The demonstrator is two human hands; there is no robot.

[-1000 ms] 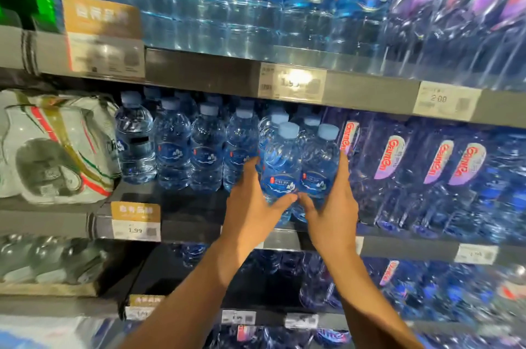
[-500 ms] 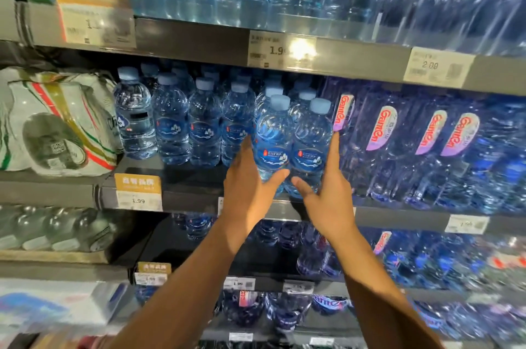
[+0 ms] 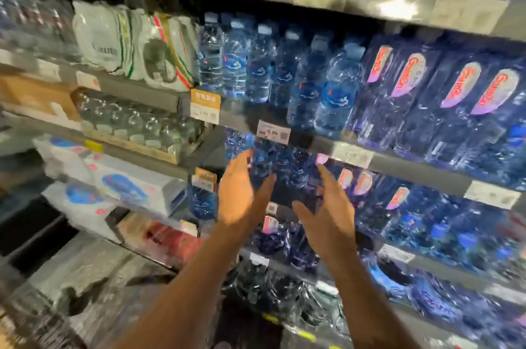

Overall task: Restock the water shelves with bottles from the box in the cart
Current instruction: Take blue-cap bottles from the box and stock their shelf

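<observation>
Both hands empty, in front of the shelving and below the row of small water bottles (image 3: pixel 287 69). Left hand (image 3: pixel 237 200): grip wide, fingers straight, thumb spread toward the right, holding nothing. Right hand (image 3: pixel 327 215): grip wide too, fingers loosely spread and pointing up, thumb out to the left, holding nothing. Palms face each other with a gap between them; neither touches a bottle or a shelf edge. The small bottles stand upright on the middle shelf (image 3: pixel 242 118), pale blue caps up, in rows running front to back; the two rightmost front bottles (image 3: pixel 324 92) sit closest to the shelf edge, just beside the large dark-blue packs with pink labels (image 3: pixel 444 95) on the right. White shrink-wrapped packs (image 3: pixel 133 44) sit left of the small bottles on the same level. Orange-topped price tag (image 3: pixel 205 105) hangs on the shelf edge below the leftmost small bottles; a white price tag (image 3: pixel 273 132) hangs further right, just above the hands. Lower shelf behind the hands holds more blue bottles (image 3: pixel 273 160), blurred. Tray of clear bottles (image 3: pixel 131 123) on the left, one level down. Whole frame is motion-blurred and tilted; box and cart not identifiable.
</observation>
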